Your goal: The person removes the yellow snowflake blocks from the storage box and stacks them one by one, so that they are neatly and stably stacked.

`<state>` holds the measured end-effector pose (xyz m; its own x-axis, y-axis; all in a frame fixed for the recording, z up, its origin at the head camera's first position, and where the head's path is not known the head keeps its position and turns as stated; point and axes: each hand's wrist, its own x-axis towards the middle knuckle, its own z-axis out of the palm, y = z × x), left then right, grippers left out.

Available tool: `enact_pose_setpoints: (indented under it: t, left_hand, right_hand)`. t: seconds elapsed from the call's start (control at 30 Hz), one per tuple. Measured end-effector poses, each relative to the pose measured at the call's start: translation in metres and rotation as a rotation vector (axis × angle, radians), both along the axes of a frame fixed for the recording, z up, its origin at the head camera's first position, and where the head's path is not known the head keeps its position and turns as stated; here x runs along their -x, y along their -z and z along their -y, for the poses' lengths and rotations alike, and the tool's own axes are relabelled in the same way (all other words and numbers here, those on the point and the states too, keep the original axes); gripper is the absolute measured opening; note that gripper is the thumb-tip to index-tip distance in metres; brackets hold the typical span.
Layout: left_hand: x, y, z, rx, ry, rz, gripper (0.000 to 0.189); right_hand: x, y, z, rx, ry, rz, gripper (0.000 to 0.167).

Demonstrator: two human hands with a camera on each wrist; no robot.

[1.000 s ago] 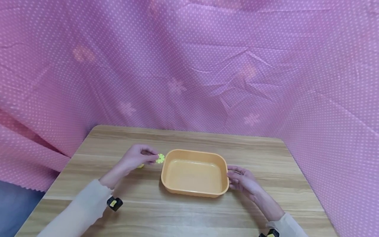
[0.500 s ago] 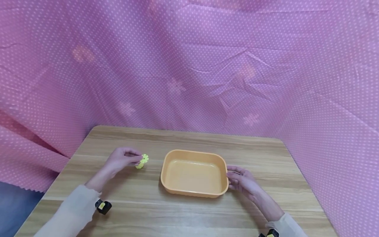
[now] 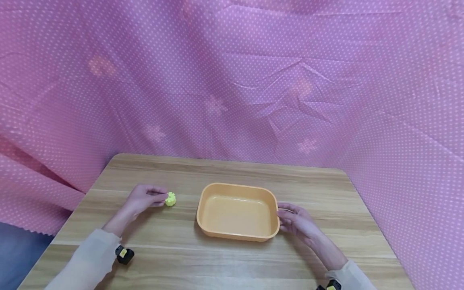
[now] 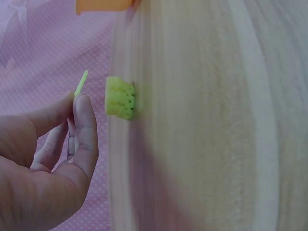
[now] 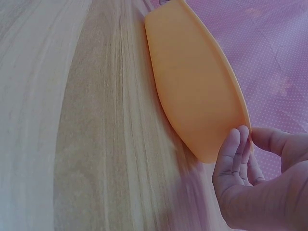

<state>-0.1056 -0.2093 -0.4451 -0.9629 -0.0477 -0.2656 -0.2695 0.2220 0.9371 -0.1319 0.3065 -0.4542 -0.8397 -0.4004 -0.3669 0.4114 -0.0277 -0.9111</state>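
My left hand (image 3: pixel 146 198) pinches a thin yellow-green snowflake disc (image 4: pixel 81 83) by its edge, between thumb and fingertips. Right beside it, a short stack of similar discs (image 4: pixel 119 97) stands on the table; in the head view the held disc overlaps the top of this stack (image 3: pixel 170 203). An orange rectangular plastic bin (image 3: pixel 238 211) sits mid-table with nothing inside. At its right end my right hand (image 3: pixel 298 220) grips the rim, thumb (image 5: pixel 269 139) over the edge and fingers against the outer wall.
The wood-grain table (image 3: pixel 203 270) has rounded far corners. Pink dotted cloth (image 3: pixel 232 100) hangs behind it and at both sides. A small black device (image 3: pixel 125 255) is strapped at the left wrist.
My left hand has drawn back leftward from beside the bin, bringing the pinched disc down over the stack. The right hand and the bin have stayed put.
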Motion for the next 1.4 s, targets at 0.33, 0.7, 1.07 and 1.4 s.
enact_pose_setpoints:
  t: [0.33,0.7,1.07,1.4]
  left_hand:
    - [0.0,0.011,0.002,-0.023,-0.015,0.021,0.04]
    - [0.003,0.016,0.003,0.014,-0.023,0.015,0.04]
    - [0.005,0.022,0.002,0.04,-0.035,0.012,0.036]
    - [0.005,0.022,0.0,0.026,-0.037,-0.006,0.035]
  right_hand:
    - [0.0,0.0,-0.002,0.002,0.001,0.008,0.045]
    - [0.001,0.001,-0.002,0.02,0.003,0.018,0.039]
    - [0.001,0.0,-0.003,0.02,0.004,0.022,0.039]
    - [0.002,0.0,-0.003,0.015,0.01,0.025,0.038]
